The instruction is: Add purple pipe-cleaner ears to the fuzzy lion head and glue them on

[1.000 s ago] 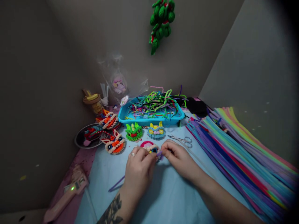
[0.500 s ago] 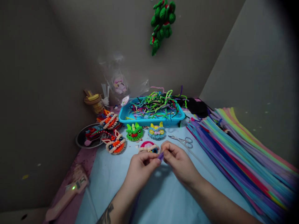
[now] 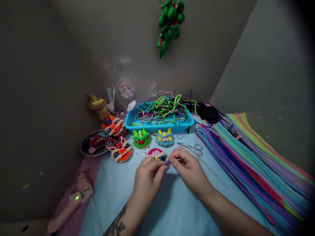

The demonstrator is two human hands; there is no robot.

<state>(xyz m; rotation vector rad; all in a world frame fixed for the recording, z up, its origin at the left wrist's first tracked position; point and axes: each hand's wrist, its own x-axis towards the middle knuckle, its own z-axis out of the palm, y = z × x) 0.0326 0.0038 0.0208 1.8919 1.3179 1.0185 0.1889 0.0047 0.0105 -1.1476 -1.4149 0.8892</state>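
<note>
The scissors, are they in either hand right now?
No, the scissors lie on the blue sheet, beyond the right hand.

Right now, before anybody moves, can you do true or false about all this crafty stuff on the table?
1. The left hand is pinching a purple piece. True.
2. The right hand is holding the scissors. False: the scissors lie on the blue sheet, beyond that hand.
3. The blue tray has fuzzy strips in it. True.
4. The green animal head is inside the tray. False: it sits on the sheet in front of the tray.
5. The little light on the pink tool is red. False: it glows green.
</note>
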